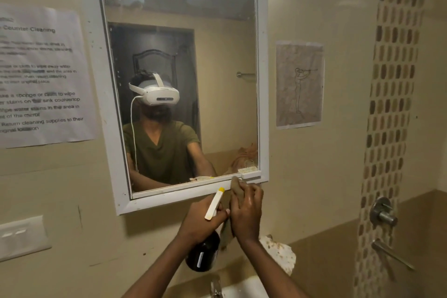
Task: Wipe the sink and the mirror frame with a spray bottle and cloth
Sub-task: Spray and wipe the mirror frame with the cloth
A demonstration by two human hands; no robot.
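The white mirror frame (174,195) hangs on the beige wall, its glass showing a person in a headset. My left hand (200,220) grips the neck of a dark spray bottle (203,254) whose white and yellow nozzle points up at the frame's lower edge. My right hand (246,210) holds a brownish cloth (238,189) pressed against the lower right corner of the frame. A sliver of the white sink (246,289) shows at the bottom edge, below both arms.
A metal tap (216,286) rises at the sink's back. A printed instruction sheet (43,75) is taped left of the mirror, a drawing (300,84) to the right. A switch plate (21,237) sits lower left. Shower valves (383,213) stick out at the right.
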